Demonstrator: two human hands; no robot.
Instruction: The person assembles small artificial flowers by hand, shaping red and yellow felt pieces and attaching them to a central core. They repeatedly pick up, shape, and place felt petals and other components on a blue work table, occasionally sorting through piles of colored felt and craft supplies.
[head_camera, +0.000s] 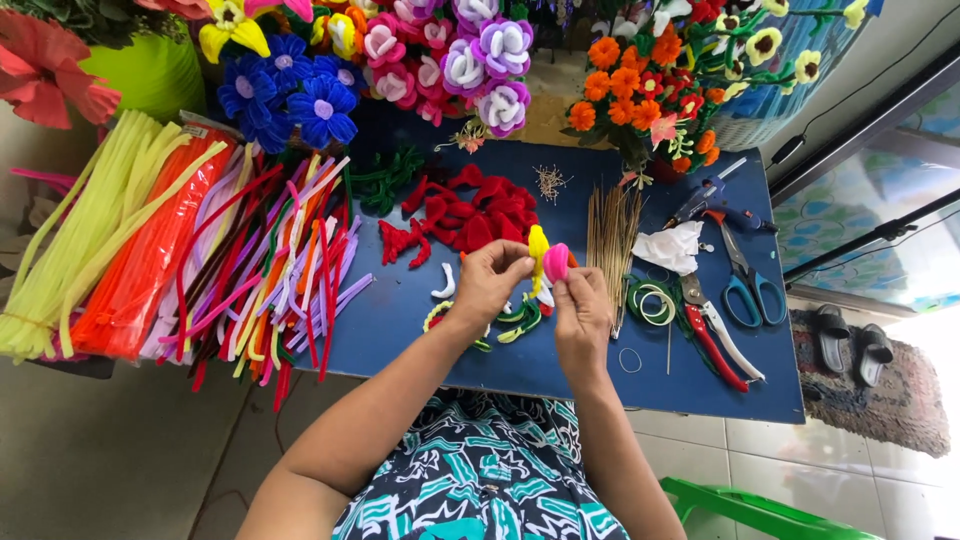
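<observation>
Hands pinch together: left hand on yellow petal, right hand on pink petal.

red pieces crowd ahead, perhaps passable rightward

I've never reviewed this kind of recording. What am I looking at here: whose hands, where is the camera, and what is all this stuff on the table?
The single picture comes from a camera worn on a person's head, looking down at their own two bare hands. The left hand and right hand together pinch a small pink and yellow fuzzy-wire piece above a blue table. Left of it lie bundles of coloured fuzzy wire stems; behind the hands, red bent pieces; to the right, thin brown sticks, blue-handled scissors and red-handled cutters. Finished wire flowers stand at the back.
</observation>
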